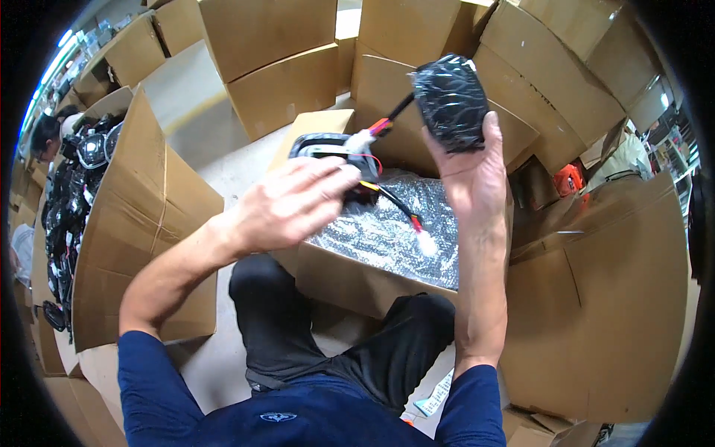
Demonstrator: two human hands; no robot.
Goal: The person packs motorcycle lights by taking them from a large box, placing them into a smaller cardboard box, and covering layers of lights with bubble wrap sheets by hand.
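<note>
My right hand is raised over the far right side of the open carton, its fingers and thumb around a bundle wrapped in shiny black plastic film. From that bundle a black cable with red and yellow wires runs left to a white plug. My left hand is slightly blurred, its fingers closed over a black plastic part with wires; the thumb and the underside of the part are hidden. Another cable hangs from this part and ends in a white connector over the bubble wrap.
Bubble wrap fills the open carton before my knees. A tall carton stands left, beside a heap of black film-wrapped parts. A large open carton is at right. Stacked cartons line the back.
</note>
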